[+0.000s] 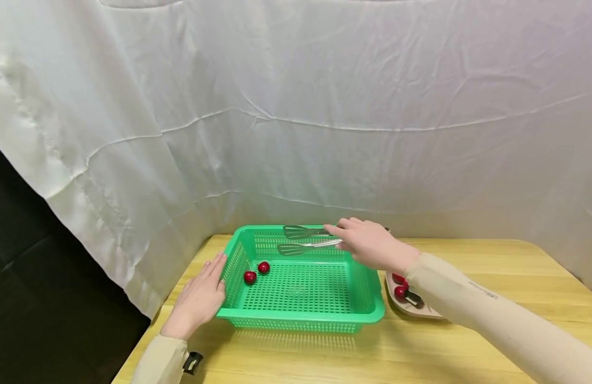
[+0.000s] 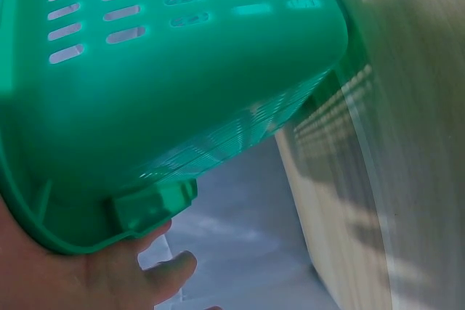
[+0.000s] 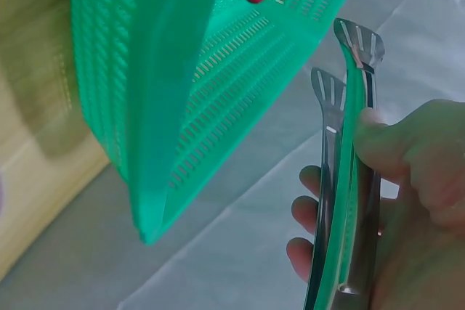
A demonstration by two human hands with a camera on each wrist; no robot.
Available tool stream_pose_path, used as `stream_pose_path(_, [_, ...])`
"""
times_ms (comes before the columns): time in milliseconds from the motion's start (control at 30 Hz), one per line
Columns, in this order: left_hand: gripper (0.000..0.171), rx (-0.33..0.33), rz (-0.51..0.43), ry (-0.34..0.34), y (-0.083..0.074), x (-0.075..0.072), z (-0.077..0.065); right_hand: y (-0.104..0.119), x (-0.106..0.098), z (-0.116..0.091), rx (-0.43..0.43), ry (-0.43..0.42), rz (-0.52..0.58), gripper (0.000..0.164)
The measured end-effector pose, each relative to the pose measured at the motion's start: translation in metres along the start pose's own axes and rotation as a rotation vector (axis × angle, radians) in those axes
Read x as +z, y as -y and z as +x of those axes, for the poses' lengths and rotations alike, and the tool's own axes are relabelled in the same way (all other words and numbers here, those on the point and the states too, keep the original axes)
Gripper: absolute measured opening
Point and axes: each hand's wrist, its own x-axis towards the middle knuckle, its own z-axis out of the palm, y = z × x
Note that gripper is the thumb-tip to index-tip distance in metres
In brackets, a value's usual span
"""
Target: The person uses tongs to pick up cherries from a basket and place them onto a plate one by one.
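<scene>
A green plastic basket (image 1: 301,316) with perforated walls stands on the wooden table. Two red cherries, a nearer cherry (image 1: 250,277) and a farther cherry (image 1: 264,268), lie inside it near the left wall. My left hand (image 1: 200,296) rests against the basket's left rim with fingers extended; the left wrist view shows the fingers by the rim's outer corner. In my right hand (image 1: 373,242) are metal tongs (image 3: 341,179), gripped between thumb and fingers. Their slotted tips, apart from each other with nothing between them, hover over the back of the basket.
To the basket's right sits a pale plate (image 1: 413,310) with several red cherries (image 1: 400,293) and a dark object (image 1: 414,299), partly hidden by the right forearm. White cloth (image 1: 296,160) hangs behind the table (image 1: 493,272). A black surface (image 1: 51,298) lies at the left.
</scene>
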Motion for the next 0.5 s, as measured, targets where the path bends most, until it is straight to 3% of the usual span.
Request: stream_pose_path(500, [0.057,-0.016,0.0,0.006,0.002,0.002,-0.003,0.025,0.023,0.049,-0.044,0.144,0.022,0.049])
